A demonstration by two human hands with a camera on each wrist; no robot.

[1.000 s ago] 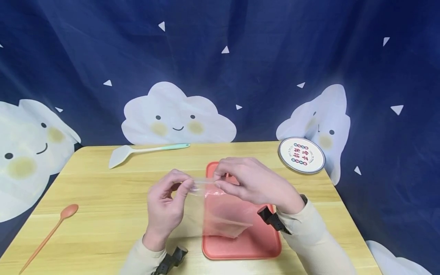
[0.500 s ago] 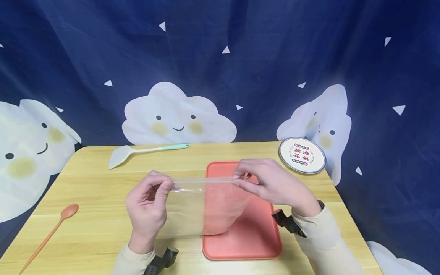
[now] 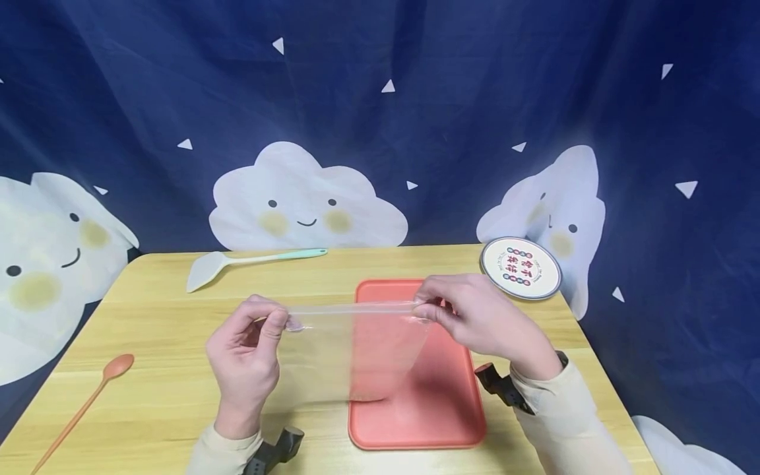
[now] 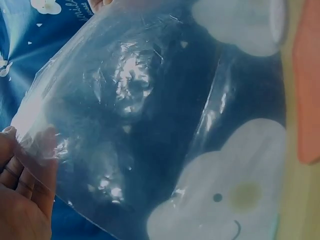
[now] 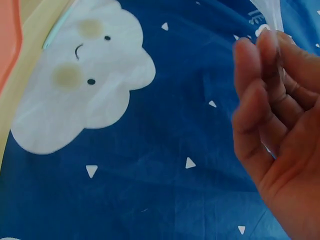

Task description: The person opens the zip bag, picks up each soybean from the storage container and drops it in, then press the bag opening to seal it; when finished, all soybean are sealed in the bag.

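A clear plastic zip bag (image 3: 320, 359) hangs stretched between both hands, its zip edge held level at the top. The left hand (image 3: 245, 359) pinches the bag's upper left corner between thumb and curled fingers. At the other upper corner, the right hand (image 3: 475, 320) pinches the edge with thumb and fingertips. Behind the bag's right part shows the pink tray (image 3: 442, 422) on the table. In the left wrist view the see-through bag (image 4: 150, 115) fills most of the picture, with the left hand (image 4: 25, 200) at its edge. The right wrist view shows the right hand (image 5: 280, 115) with fingers curled.
A white spatula with a mint handle (image 3: 208, 269) lies along the table's back edge. An orange spoon (image 3: 119, 366) is at the left of the wooden table (image 3: 178, 343). A round plate with printed characters (image 3: 520, 268) sits at the back right corner, near the curtain (image 3: 356, 66).
Both hands have moved apart, the left one leftward and the right one rightward, pulling the bag's top edge straight. The bag now hangs flatter and wider. Tray, spoon, spatula and plate stay put.
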